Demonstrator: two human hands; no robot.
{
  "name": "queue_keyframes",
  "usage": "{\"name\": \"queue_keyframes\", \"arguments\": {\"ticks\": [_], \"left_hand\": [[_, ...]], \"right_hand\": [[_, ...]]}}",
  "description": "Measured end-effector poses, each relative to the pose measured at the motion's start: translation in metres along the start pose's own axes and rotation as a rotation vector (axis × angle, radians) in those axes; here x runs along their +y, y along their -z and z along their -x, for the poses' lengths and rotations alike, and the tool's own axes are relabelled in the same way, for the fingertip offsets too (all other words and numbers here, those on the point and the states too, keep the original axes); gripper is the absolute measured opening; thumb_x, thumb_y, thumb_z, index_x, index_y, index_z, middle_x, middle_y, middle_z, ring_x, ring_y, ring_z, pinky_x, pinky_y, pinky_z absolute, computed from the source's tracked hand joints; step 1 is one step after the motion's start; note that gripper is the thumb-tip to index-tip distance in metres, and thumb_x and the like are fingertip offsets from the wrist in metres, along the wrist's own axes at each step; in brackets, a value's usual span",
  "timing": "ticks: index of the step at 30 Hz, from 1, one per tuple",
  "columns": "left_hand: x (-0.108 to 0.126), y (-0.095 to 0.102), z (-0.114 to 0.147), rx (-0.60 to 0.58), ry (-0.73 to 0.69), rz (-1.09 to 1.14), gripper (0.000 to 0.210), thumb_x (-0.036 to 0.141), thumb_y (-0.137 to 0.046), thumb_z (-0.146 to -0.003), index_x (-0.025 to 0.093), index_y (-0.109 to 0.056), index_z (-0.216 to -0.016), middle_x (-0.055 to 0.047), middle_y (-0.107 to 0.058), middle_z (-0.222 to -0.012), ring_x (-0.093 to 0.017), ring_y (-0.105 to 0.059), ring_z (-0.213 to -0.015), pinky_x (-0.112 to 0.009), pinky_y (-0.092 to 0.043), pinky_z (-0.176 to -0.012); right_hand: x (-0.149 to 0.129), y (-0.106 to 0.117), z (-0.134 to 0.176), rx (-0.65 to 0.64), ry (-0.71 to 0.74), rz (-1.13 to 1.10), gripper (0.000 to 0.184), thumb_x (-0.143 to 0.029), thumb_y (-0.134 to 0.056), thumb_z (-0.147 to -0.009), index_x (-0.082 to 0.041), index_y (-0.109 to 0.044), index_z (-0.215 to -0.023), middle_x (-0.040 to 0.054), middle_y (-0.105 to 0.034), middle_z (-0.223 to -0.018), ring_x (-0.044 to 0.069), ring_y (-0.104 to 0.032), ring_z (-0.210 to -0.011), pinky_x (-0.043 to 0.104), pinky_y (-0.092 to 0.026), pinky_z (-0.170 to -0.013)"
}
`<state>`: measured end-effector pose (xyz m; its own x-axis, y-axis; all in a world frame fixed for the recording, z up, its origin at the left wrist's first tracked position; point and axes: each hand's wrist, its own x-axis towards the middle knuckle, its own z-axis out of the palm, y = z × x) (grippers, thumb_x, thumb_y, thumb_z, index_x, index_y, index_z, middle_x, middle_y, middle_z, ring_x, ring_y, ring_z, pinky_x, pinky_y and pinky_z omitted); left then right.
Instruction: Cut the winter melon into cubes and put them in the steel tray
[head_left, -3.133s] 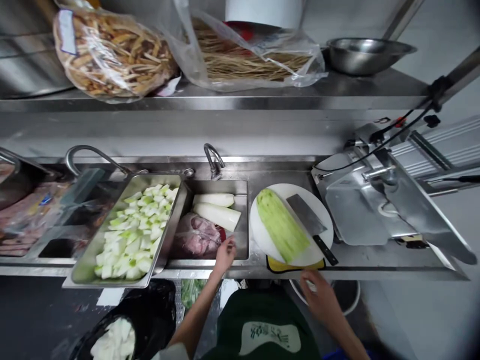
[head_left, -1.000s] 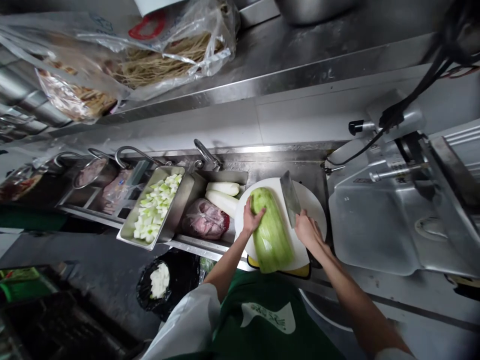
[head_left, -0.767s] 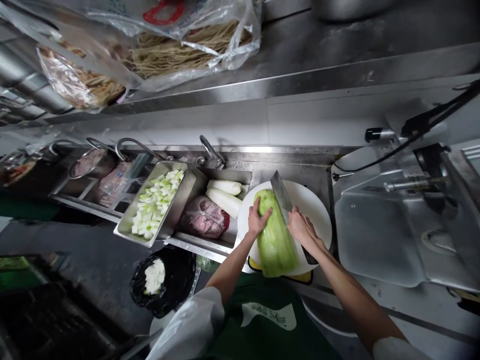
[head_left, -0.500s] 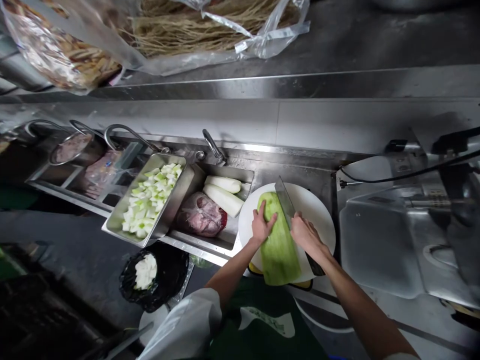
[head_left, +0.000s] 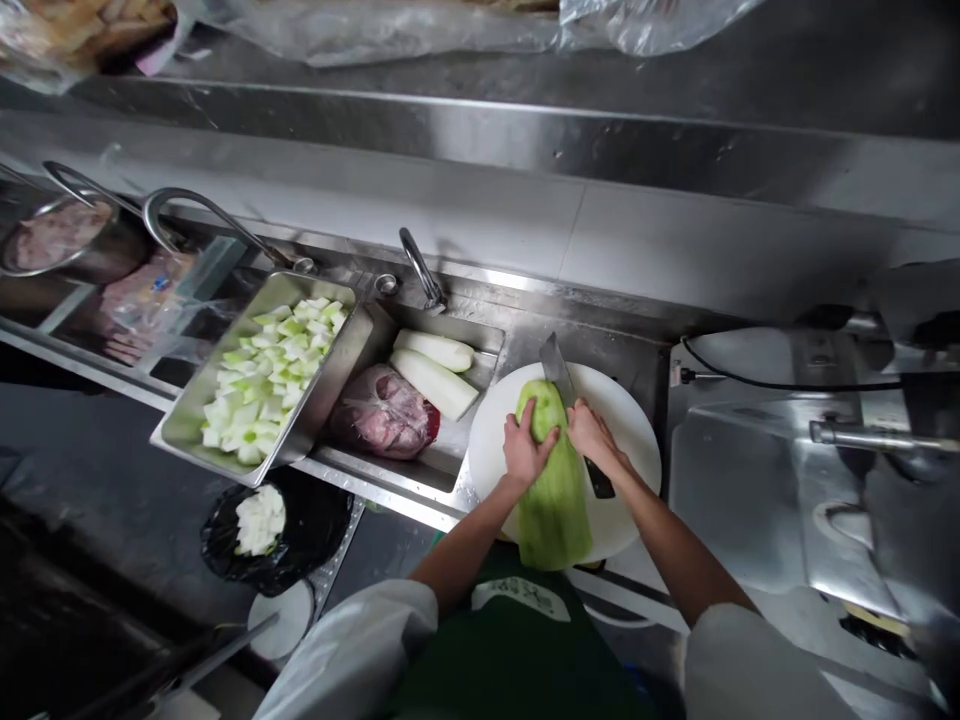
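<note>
A long pale-green gourd lies lengthwise on a round white cutting board, its near end reaching the board's edge. My left hand presses on its upper left part, thumb and fingers spread over it. My right hand is closed around a wide-bladed knife. The blade points away from me along the gourd's right side, and its black handle shows below my hand. Whether the edge is in the flesh, I cannot tell.
Left of the board, a sink holds two peeled white gourds and bagged meat. A metal pan of green-white chunks rests across it. Below is a black-lined bin. A slicing machine stands at right.
The knife and my right hand have slid away from me along the gourd. My left hand keeps its place on it. The camera view has shifted slightly.
</note>
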<state>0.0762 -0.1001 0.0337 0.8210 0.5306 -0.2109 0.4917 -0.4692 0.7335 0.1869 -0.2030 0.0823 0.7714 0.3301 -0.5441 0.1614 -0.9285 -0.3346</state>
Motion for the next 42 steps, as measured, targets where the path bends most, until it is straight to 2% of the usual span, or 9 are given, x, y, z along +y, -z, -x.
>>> {"name": "queue_keyframes", "arguments": {"ticks": [5, 9, 14, 18, 23, 30, 34, 38, 42], "left_hand": [[-0.003, 0.002, 0.002, 0.008, 0.025, 0.076, 0.075, 0.058, -0.063, -0.090, 0.031, -0.038, -0.156, -0.010, -0.053, -0.117, -0.030, -0.058, -0.106, -0.041, -0.048, -0.098], [-0.007, 0.001, 0.002, 0.030, -0.005, -0.024, 0.074, 0.059, -0.061, -0.090, 0.030, -0.040, -0.155, -0.011, -0.052, -0.112, -0.032, -0.052, -0.112, -0.043, -0.044, -0.103], [-0.008, 0.001, 0.001, 0.040, -0.003, -0.120, 0.077, 0.063, -0.059, -0.091, 0.031, -0.038, -0.157, -0.013, -0.053, -0.117, -0.033, -0.049, -0.113, -0.044, -0.042, -0.101], [-0.006, 0.000, 0.002, 0.041, -0.005, -0.121, 0.078, 0.063, -0.060, -0.090, 0.031, -0.036, -0.158, -0.013, -0.054, -0.117, -0.033, -0.048, -0.114, -0.043, -0.042, -0.099], [-0.006, -0.001, 0.002, 0.047, 0.007, -0.116, 0.078, 0.063, -0.059, -0.090, 0.032, -0.036, -0.158, -0.014, -0.054, -0.117, -0.034, -0.048, -0.114, -0.044, -0.040, -0.099], [-0.008, -0.003, 0.002, 0.050, 0.005, -0.135, 0.078, 0.064, -0.059, -0.090, 0.034, -0.035, -0.158, -0.013, -0.053, -0.120, -0.034, -0.046, -0.116, -0.044, -0.040, -0.099], [-0.006, -0.002, 0.003, 0.056, 0.006, -0.158, 0.077, 0.062, -0.058, -0.091, 0.033, -0.034, -0.158, -0.014, -0.054, -0.119, -0.034, -0.045, -0.117, -0.045, -0.039, -0.101], [-0.005, -0.002, 0.004, 0.059, -0.001, -0.158, 0.078, 0.063, -0.057, -0.092, 0.033, -0.032, -0.159, -0.014, -0.054, -0.120, -0.035, -0.045, -0.118, -0.046, -0.038, -0.101], [-0.006, -0.002, 0.003, 0.055, 0.014, -0.160, 0.077, 0.063, -0.058, -0.092, 0.032, -0.034, -0.158, -0.013, -0.055, -0.119, -0.034, -0.047, -0.118, -0.046, -0.040, -0.102]], "right_hand": [[0.021, 0.018, 0.052, -0.137, 0.040, 0.082, 0.026, -0.024, -0.041, -0.102, -0.011, -0.056, -0.119, 0.0130, -0.073, -0.085, 0.022, -0.072, -0.079, 0.027, -0.041, -0.066], [0.031, -0.014, 0.084, -0.118, -0.002, 0.166, 0.025, -0.021, -0.036, -0.104, -0.011, -0.054, -0.119, 0.0160, -0.073, -0.096, 0.024, -0.072, -0.093, 0.028, -0.042, -0.072], [0.012, -0.051, 0.066, -0.042, -0.058, 0.156, 0.027, -0.018, -0.030, -0.107, -0.009, -0.051, -0.122, 0.0181, -0.072, -0.109, 0.024, -0.071, -0.104, 0.028, -0.043, -0.081], [0.014, -0.032, 0.061, -0.048, -0.023, 0.139, 0.026, -0.022, -0.034, -0.107, -0.011, -0.050, -0.124, 0.0171, -0.073, -0.107, 0.025, -0.071, -0.101, 0.028, -0.041, -0.075], [0.048, -0.012, 0.121, -0.168, 0.027, 0.173, 0.020, -0.022, -0.038, -0.104, -0.013, -0.053, -0.115, 0.0147, -0.072, -0.095, 0.025, -0.072, -0.095, 0.028, -0.038, -0.069], [0.048, -0.071, 0.143, -0.117, -0.119, 0.171, 0.023, -0.021, -0.033, -0.107, -0.010, -0.051, -0.117, 0.0169, -0.072, -0.100, 0.023, -0.071, -0.096, 0.028, -0.040, -0.073], [0.046, -0.066, 0.127, -0.077, -0.065, 0.147, 0.026, -0.023, -0.031, -0.108, -0.012, -0.051, -0.119, 0.0159, -0.072, -0.102, 0.024, -0.071, -0.098, 0.028, -0.040, -0.073], [0.072, -0.055, 0.158, -0.117, -0.003, 0.145, 0.023, -0.027, -0.034, -0.107, -0.014, -0.052, -0.113, 0.0141, -0.072, -0.094, 0.026, -0.071, -0.092, 0.030, -0.036, -0.068], [0.086, -0.085, 0.191, -0.181, -0.097, 0.140, 0.024, -0.025, -0.029, -0.108, -0.013, -0.048, -0.117, 0.0131, -0.071, -0.090, 0.024, -0.070, -0.086, 0.029, -0.032, -0.066]]}}
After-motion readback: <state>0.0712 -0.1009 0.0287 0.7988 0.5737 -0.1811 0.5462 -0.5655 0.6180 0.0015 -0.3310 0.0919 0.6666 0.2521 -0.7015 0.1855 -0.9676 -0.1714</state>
